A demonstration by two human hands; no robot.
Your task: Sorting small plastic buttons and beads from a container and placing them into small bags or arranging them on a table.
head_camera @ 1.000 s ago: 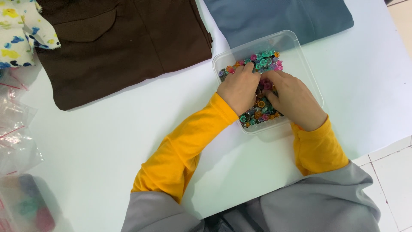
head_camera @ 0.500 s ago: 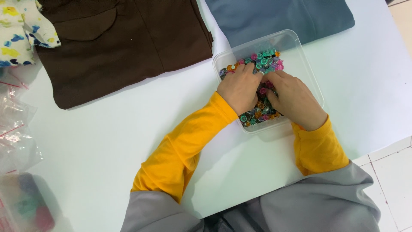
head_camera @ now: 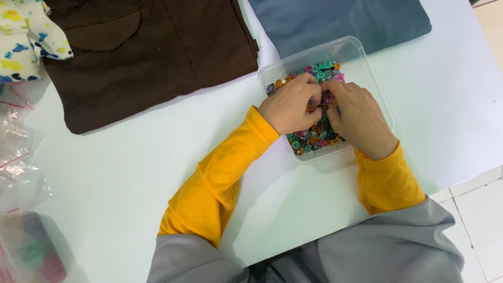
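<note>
Both hands, the left hand (head_camera: 290, 107) and right hand (head_camera: 358, 119), are curled down into the clear plastic container (head_camera: 367, 78) of colourful buttons (head_camera: 314, 137) on the white surface (head_camera: 131, 173), fingertips meeting; what they pinch, I cannot tell.

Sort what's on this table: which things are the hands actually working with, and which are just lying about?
In use: left hand, right hand, clear plastic tub, coloured buttons.

Lying about: brown garment, blue-grey garment, printed cloth, plastic bags.
</note>
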